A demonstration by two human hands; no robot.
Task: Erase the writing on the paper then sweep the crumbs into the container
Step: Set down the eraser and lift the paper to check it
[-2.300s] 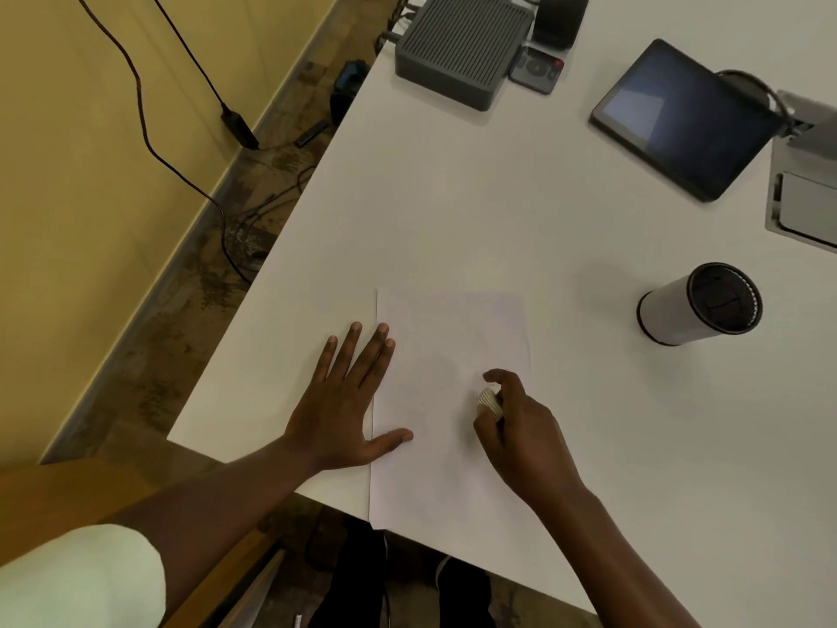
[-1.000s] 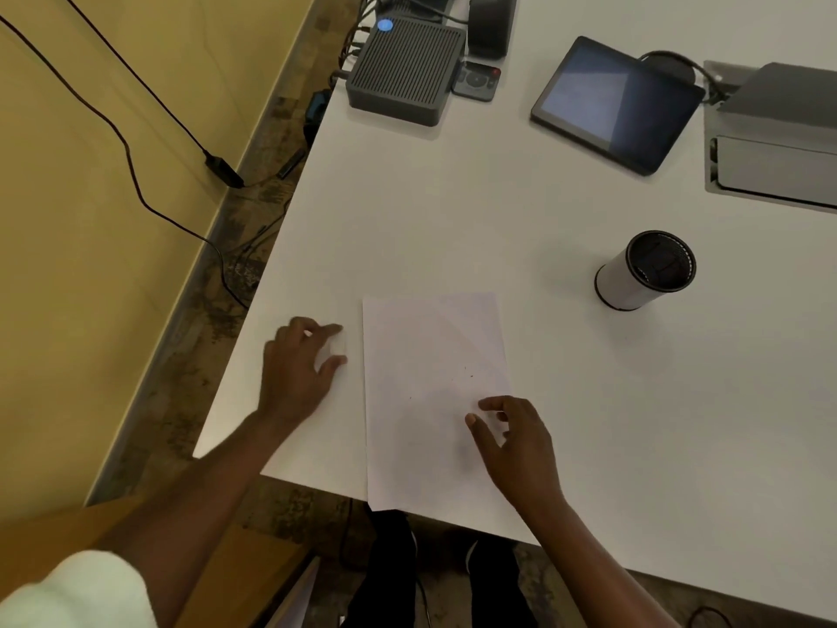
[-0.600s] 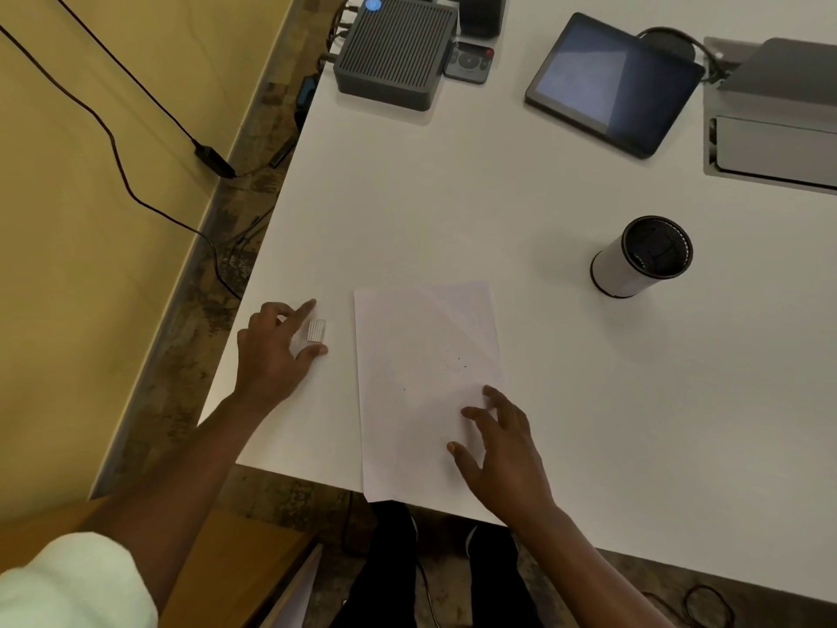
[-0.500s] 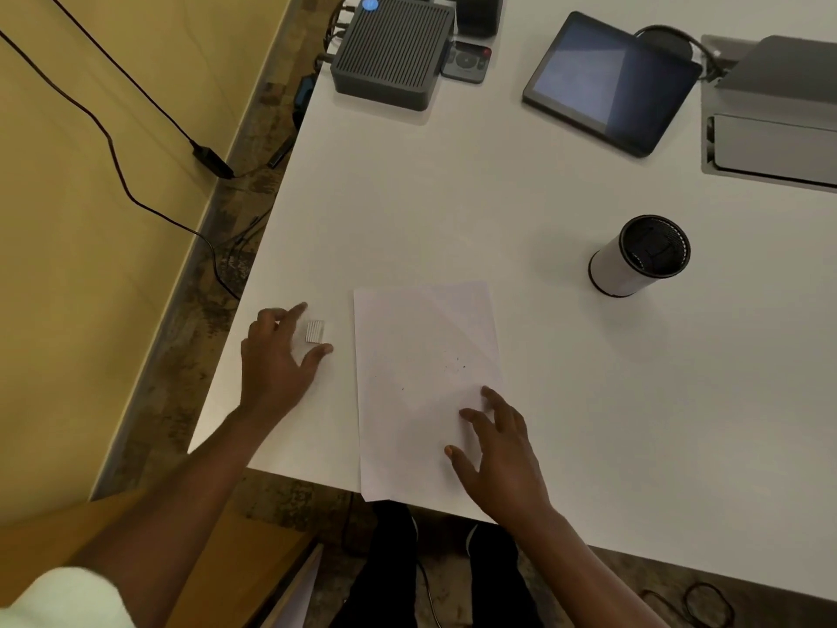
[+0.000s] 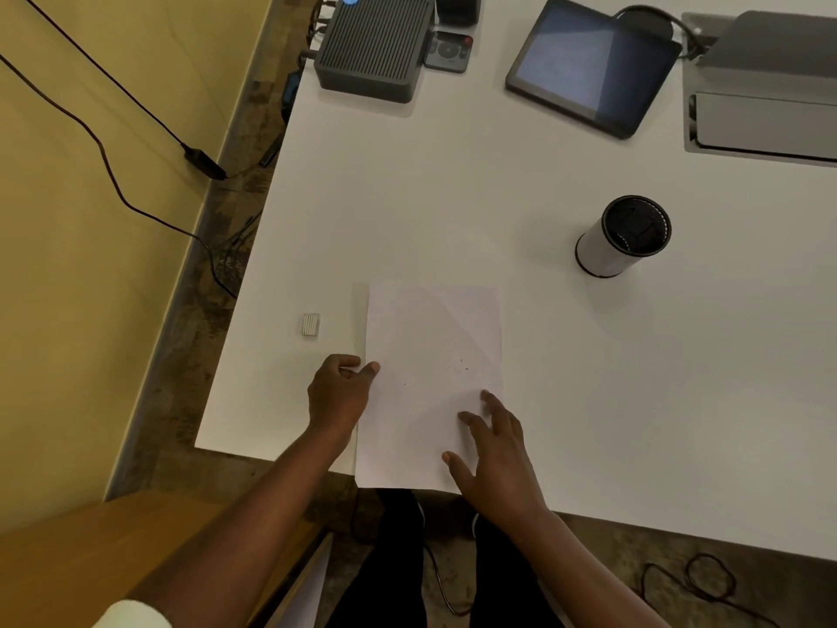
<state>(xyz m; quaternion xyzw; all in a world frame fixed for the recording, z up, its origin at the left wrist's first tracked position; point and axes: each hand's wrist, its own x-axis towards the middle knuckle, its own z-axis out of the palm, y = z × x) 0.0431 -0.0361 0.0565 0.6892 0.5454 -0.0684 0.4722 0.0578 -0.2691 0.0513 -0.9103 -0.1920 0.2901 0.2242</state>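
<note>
Left hand (image 5: 340,394) has left the eraser (image 5: 310,324) and now pinches the paper's (image 5: 430,355) left edge.
Eraser lies alone on the table (image 5: 453,197), at the paper's 9 o'clock. Right hand (image 5: 496,455) rests spread and empty on the paper's near right corner. Crumbs (image 5: 457,367) dot the sheet; the container (image 5: 620,237) stands upright at 2 o'clock, well apart.

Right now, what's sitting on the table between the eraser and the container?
In the head view, only the upper part of the paper lies between the eraser and the container; the rest is bare table.
</note>
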